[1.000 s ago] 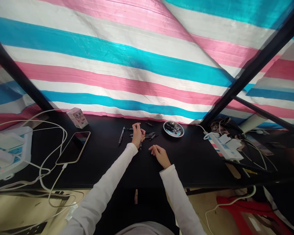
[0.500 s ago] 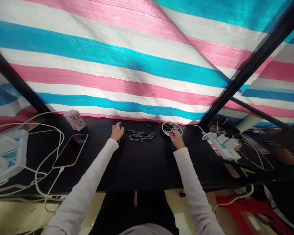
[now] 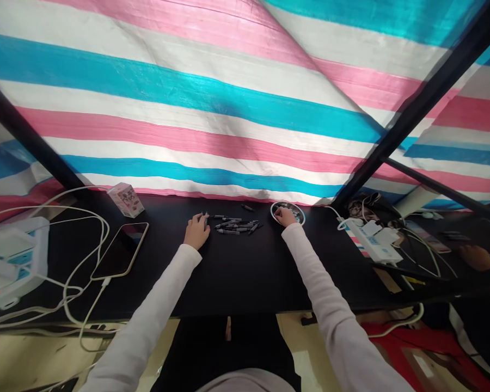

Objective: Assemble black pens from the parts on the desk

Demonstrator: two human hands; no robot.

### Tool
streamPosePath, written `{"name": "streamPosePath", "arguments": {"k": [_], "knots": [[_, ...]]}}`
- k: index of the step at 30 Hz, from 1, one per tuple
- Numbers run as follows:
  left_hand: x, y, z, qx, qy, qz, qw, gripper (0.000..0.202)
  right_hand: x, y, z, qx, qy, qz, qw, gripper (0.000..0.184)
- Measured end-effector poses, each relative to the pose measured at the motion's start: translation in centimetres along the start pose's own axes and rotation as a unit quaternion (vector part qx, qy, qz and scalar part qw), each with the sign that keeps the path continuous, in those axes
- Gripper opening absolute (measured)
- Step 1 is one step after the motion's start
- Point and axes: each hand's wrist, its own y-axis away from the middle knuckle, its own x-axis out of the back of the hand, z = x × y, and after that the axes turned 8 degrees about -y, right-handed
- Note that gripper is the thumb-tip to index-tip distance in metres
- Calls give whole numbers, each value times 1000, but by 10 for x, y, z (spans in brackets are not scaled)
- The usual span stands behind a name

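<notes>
My left hand (image 3: 196, 232) rests on the black table, fingers curled together around a dark pen (image 3: 206, 219) whose end shows by the fingertips. Just right of it lies a loose pile of several black and grey pens (image 3: 233, 225). One more pen (image 3: 247, 208) lies apart behind the pile. At the right, a round, light-rimmed bowl (image 3: 302, 216) holds small dark and shiny pieces. Inside it are the fingertips of my right hand (image 3: 286, 216), pinched together; what they hold, if anything, is hidden.
A phone (image 3: 122, 249) on a charging cable and a small pink box (image 3: 126, 199) are at the left, beside a white power strip (image 3: 18, 261) with looping cables. Another power strip (image 3: 375, 239) lies right. A striped sheet (image 3: 212, 141) hangs behind. Another person's hand (image 3: 477, 257) shows far right.
My left hand has lowered and its fingers have closed together by the pen. My right hand has reached further into the bowl. The other person's hand at the far right has shifted.
</notes>
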Motion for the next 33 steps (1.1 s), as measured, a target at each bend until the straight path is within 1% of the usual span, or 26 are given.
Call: {"name": "streamPosePath", "arguments": {"k": [3, 7, 10, 12, 15, 16, 18, 20, 23, 27, 30, 33], "knots": [[3, 6, 2, -18, -14, 27, 999, 36, -1, -1, 1, 2, -2, 5, 1000, 8], [8, 11, 6, -9, -44, 33, 998, 36, 0, 0, 3, 13, -12, 21, 1000, 17], [14, 17, 17, -14, -63, 68, 996, 34, 1, 3, 5, 25, -24, 37, 999, 21], [19, 21, 29, -63, -47, 88, 993, 30, 1, 6, 6, 33, -30, 46, 998, 22], [21, 25, 49, -198, -11, 57, 979, 26, -1, 8, 7, 38, -33, 54, 997, 22], [19, 26, 55, -228, -8, 47, 972, 25, -1, 8, 7, 38, -33, 56, 997, 22], [15, 27, 63, -254, -12, 38, 966, 24, -2, 7, 6, 37, -31, 54, 997, 23], [9, 29, 65, -258, -14, 32, 966, 23, -2, 5, 6, 35, -28, 50, 998, 21], [3, 35, 64, -271, 10, 17, 962, 21, -3, 2, 5, 30, -26, 44, 998, 17], [5, 45, 62, -291, 41, -1, 956, 22, -3, 0, 4, 28, -32, 40, 998, 16], [8, 45, 61, -261, 44, 14, 964, 22, -4, 1, 4, 31, -42, 38, 998, 21], [10, 35, 54, -209, 39, 34, 976, 21, -2, 2, 3, 37, -54, 42, 997, 24]]}}
